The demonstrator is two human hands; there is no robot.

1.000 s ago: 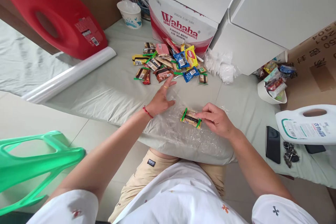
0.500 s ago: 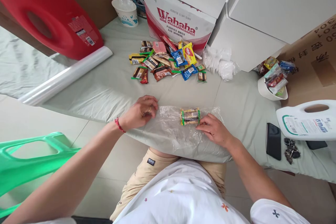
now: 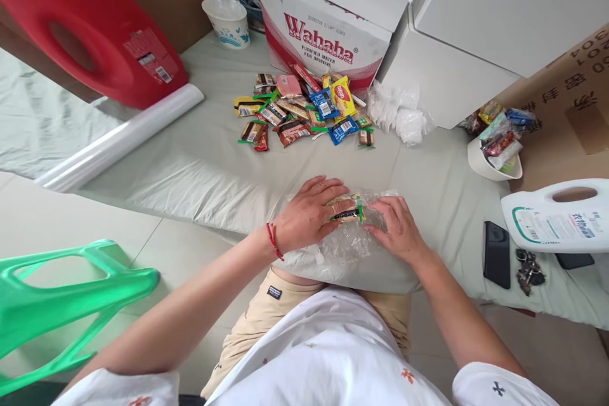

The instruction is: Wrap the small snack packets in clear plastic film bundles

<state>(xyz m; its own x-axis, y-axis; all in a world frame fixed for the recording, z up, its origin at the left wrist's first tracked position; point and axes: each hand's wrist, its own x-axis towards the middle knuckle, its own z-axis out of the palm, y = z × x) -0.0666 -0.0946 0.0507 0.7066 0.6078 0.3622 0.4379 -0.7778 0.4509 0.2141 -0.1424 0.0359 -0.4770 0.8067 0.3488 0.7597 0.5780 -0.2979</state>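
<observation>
A small snack bar (image 3: pixel 347 209) in a brown wrapper with green ends lies on a sheet of clear plastic film (image 3: pixel 349 241) near the front edge of the grey cloth. My left hand (image 3: pixel 309 212) rests over the bar's left end, fingers curled over film folded onto it. My right hand (image 3: pixel 397 228) presses the film just right of the bar, fingers bent down onto it. The film is bunched between both hands and partly covers the bar.
A pile of wrapped snacks (image 3: pixel 304 111) lies farther back before a Wahaha carton (image 3: pixel 323 44). A film roll (image 3: pixel 118 139) and red jug (image 3: pixel 95 32) sit left, a green stool (image 3: pixel 61 298) lower left. A snack bowl (image 3: pixel 495 152), white jug (image 3: pixel 556 216), phone (image 3: pixel 495 259) and keys (image 3: pixel 528 273) are right.
My left hand has come in from the film's left edge and folded the film over the bar. The flat sheet is now bunched. My right hand shifted slightly toward the bar.
</observation>
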